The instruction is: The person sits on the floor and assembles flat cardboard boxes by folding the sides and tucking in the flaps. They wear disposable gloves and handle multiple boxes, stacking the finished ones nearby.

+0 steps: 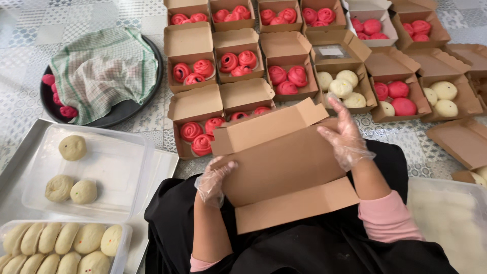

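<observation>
Centre of frame: a flat brown carton [284, 162] rests on the lap, flaps unfolded, nothing inside. Left hand [215, 180], in a clear glove, presses its left edge, fingers together and curled on the board. Right hand [345, 134], also gloved, grips the upper right corner, fingers spread over the panel and thumb behind it.

Upper half: open brown boxes [236, 50] sit in rows on the floor. Most hold 3 red rose-shaped buns [238, 62]; 1 right of centre holds pale round buns [341, 87]; 2 at far right hold mixed or pale ones.

Upper left: a dark round tray [129, 109] holds red buns under a checked cloth [101, 71].

Lower left: a clear tub [116, 167] on a metal tray [20, 152] holds 3 pale dough balls [72, 147]. A second tub [124, 238] at the bottom edge is packed with pale buns.

Surface: patterned tile floor [30, 30]. A pale tray [451, 213] lies at lower right.

Open room: boxes stand edge to edge, just beyond the carton's far flap. Bare tile shows at upper left and in a narrow strip right of the carton.
</observation>
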